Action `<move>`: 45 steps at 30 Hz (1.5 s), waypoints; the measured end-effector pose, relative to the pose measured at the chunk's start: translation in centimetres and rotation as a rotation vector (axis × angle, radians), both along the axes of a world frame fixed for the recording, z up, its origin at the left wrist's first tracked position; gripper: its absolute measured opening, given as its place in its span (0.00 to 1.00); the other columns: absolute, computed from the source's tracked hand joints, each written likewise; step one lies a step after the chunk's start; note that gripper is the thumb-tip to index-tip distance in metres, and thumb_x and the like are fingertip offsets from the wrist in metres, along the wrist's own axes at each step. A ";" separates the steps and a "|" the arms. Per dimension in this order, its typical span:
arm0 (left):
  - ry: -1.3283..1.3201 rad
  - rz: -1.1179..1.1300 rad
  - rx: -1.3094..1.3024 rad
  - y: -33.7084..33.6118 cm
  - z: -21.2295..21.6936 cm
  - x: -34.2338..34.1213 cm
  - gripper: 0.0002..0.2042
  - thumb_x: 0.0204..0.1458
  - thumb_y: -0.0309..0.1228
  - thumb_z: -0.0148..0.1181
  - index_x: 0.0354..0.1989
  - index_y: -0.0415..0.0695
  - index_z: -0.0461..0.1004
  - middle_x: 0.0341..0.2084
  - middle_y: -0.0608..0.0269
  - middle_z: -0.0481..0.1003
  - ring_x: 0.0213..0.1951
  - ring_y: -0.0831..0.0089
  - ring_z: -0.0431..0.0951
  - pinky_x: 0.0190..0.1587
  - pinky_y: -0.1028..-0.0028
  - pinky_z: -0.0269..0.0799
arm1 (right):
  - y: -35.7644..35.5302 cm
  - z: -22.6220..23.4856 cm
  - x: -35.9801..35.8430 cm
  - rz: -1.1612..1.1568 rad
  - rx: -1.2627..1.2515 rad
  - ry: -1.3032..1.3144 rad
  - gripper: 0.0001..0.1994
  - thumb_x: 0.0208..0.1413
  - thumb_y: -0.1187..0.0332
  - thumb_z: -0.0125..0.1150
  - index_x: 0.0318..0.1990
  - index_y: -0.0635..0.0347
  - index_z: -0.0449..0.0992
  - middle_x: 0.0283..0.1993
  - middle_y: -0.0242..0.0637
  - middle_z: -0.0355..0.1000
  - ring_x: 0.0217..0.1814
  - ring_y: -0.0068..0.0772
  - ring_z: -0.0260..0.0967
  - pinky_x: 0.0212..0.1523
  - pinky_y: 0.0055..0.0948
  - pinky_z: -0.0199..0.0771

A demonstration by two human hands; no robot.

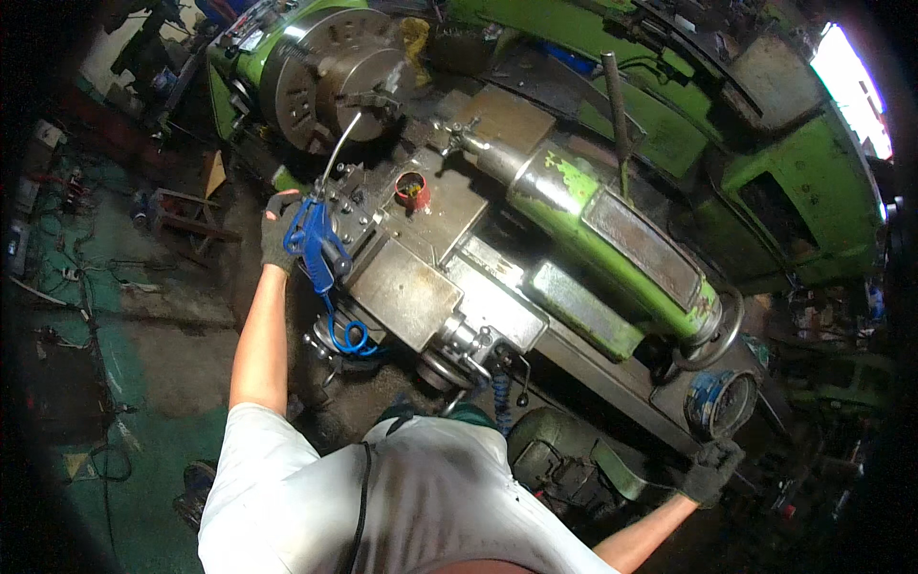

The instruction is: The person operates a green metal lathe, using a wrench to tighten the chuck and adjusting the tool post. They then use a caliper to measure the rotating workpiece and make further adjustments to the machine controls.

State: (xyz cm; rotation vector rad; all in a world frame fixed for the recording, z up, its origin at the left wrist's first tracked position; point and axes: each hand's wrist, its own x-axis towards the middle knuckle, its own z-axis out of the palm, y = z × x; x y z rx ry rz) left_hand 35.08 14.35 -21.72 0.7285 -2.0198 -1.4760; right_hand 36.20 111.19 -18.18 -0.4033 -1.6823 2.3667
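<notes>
My left hand point(277, 230), in a dark glove with bare fingertips showing, is closed on a blue air blow gun point(314, 247). The gun's thin, bent metal nozzle point(341, 148) reaches up toward the jaws of the lathe chuck point(359, 86). From the handle's lower end hangs a coiled blue hose point(352, 340). Far to the right, my gloved right hand point(712, 473) is at the end of the lathe bed, just below a round container with a blue side point(722, 406). Its dark fingers blend together, so their grip cannot be made out.
A red cup point(413, 191) stands on the carriage beside the tool post point(359, 206). The green tailstock point(612, 249) with its handwheel point(722, 335) lies to the right. An upright metal rod point(617, 124) rises behind it. Cables point(105, 459) run over the floor at left.
</notes>
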 end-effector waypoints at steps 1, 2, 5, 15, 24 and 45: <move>0.037 0.003 -0.028 0.3 0.1 0.0 0.12 0.58 0.29 0.63 0.50 0.41 0.77 0.40 0.63 0.79 0.42 0.75 0.78 0.47 0.73 0.76 | -2.2 1.1 0.1 -0.040 0.243 -0.036 0.12 0.69 0.50 0.53 0.39 0.44 0.74 0.31 0.21 0.67 0.31 0.18 0.61 0.30 0.22 0.61; 0.073 0.004 -0.057 0.9 0.5 -0.8 0.13 0.58 0.29 0.63 0.50 0.41 0.77 0.40 0.63 0.79 0.41 0.75 0.78 0.46 0.73 0.76 | -3.7 1.0 -0.6 -0.167 0.241 -0.185 0.10 0.68 0.54 0.54 0.36 0.44 0.72 0.31 0.21 0.65 0.31 0.17 0.60 0.30 0.22 0.60; 0.068 0.039 0.017 2.8 2.0 -1.2 0.14 0.58 0.29 0.63 0.51 0.40 0.77 0.40 0.63 0.79 0.40 0.75 0.78 0.45 0.73 0.77 | -7.5 -1.9 -4.2 -0.196 0.559 -0.225 0.09 0.68 0.63 0.51 0.41 0.56 0.76 0.36 0.29 0.70 0.38 0.28 0.67 0.40 0.31 0.68; 0.096 0.048 0.152 4.7 3.7 -1.8 0.13 0.55 0.30 0.65 0.48 0.42 0.77 0.32 0.65 0.79 0.33 0.77 0.76 0.36 0.73 0.74 | -18.6 1.9 -11.3 -0.396 1.348 0.186 0.24 0.65 0.57 0.63 0.59 0.67 0.73 0.63 0.51 0.71 0.63 0.47 0.67 0.64 0.43 0.63; 0.236 -0.015 0.197 4.0 1.3 -2.9 0.12 0.55 0.26 0.65 0.48 0.43 0.77 0.36 0.68 0.78 0.38 0.77 0.76 0.41 0.74 0.74 | -15.0 -0.3 -15.0 -0.670 1.508 -0.325 0.26 0.63 0.49 0.60 0.50 0.69 0.78 0.50 0.57 0.78 0.51 0.57 0.75 0.54 0.48 0.71; 0.114 -0.002 -0.029 4.3 4.0 -1.5 0.11 0.54 0.25 0.64 0.45 0.38 0.76 0.40 0.58 0.79 0.45 0.68 0.79 0.52 0.68 0.73 | -28.0 5.7 -18.3 -0.304 0.375 -0.322 0.33 0.63 0.35 0.47 0.69 0.39 0.69 0.67 0.39 0.71 0.62 0.49 0.71 0.58 0.56 0.75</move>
